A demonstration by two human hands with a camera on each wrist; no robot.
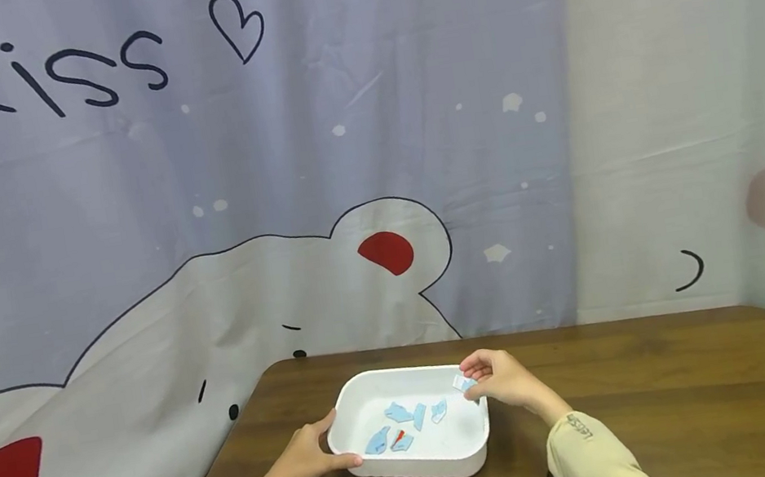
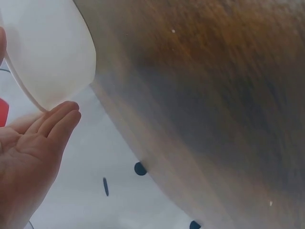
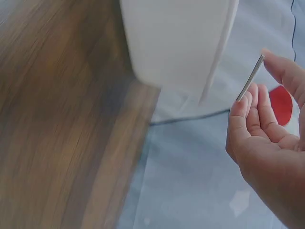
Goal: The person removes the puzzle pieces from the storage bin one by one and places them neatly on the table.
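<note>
The white rectangular tray (image 1: 417, 471) stands upright on the wood-grain table (image 1: 673, 393). Five flat irregular pieces lie on the tray floor: three light-blue pieces (image 1: 398, 412) toward the middle and right, one light-blue piece with a rounded outline (image 1: 378, 441) near the front left, and one piece with a red-orange mark (image 1: 401, 441) just beside it.

The left hand (image 1: 302, 455) rests against the left end of the tray. Its fingers (image 2: 62, 125) are extended and touch the tray at the rim; its thumb is spread apart from them and touches the near-left rim.

The right hand (image 1: 506, 378) pinches one thin, flat blue-and-white piece (image 1: 463, 383) between thumb and fingertip. The remaining fingers are loosely bent. The held piece is above the right end of the tray, near the far corner; the right wrist view shows it edge-on and apart from the tray.

Both forearms wear pale yellow sleeves (image 1: 597, 458); the right sleeve carries dark lettering. Behind the table hangs a printed curtain (image 1: 407, 103) with the word "kiss", a heart outline and white bear-like shapes with red patches.
</note>
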